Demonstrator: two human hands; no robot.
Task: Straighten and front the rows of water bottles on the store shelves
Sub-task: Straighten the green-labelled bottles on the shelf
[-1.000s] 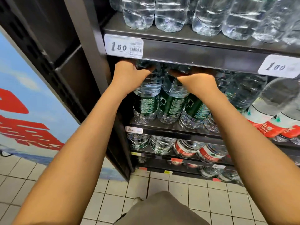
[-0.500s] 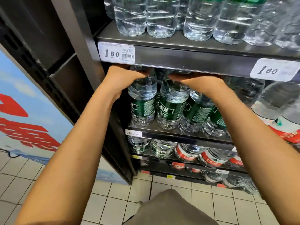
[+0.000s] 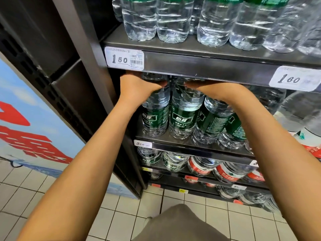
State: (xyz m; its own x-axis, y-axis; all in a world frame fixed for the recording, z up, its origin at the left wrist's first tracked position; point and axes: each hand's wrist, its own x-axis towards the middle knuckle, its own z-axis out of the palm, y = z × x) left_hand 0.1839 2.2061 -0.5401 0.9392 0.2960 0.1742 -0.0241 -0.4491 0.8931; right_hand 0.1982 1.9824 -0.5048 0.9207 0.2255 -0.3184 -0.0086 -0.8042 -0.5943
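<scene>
Large clear water bottles with dark green labels stand in a row on the second shelf [image 3: 173, 141]. My left hand [image 3: 137, 86] grips the top of the leftmost bottle [image 3: 155, 115]. My right hand [image 3: 213, 90] grips the top of the second bottle [image 3: 184, 117]. Both bottles stand upright near the shelf's front edge. The fingertips of both hands and the bottle caps are hidden under the upper shelf's front rail [image 3: 199, 68]. Two more green-label bottles [image 3: 213, 124] lean to the right beside them.
The top shelf holds several clear bottles [image 3: 173, 20], with white price tags [image 3: 124, 58] on its rail. Red-label bottles [image 3: 199, 166] fill the lower shelves and far right. A dark upright post [image 3: 90, 66] borders the left. White floor tiles [image 3: 130, 220] lie below.
The two gripped bottles have gone from tilted to upright and sit nearer the front edge. My view has moved closer and slightly upward.
</scene>
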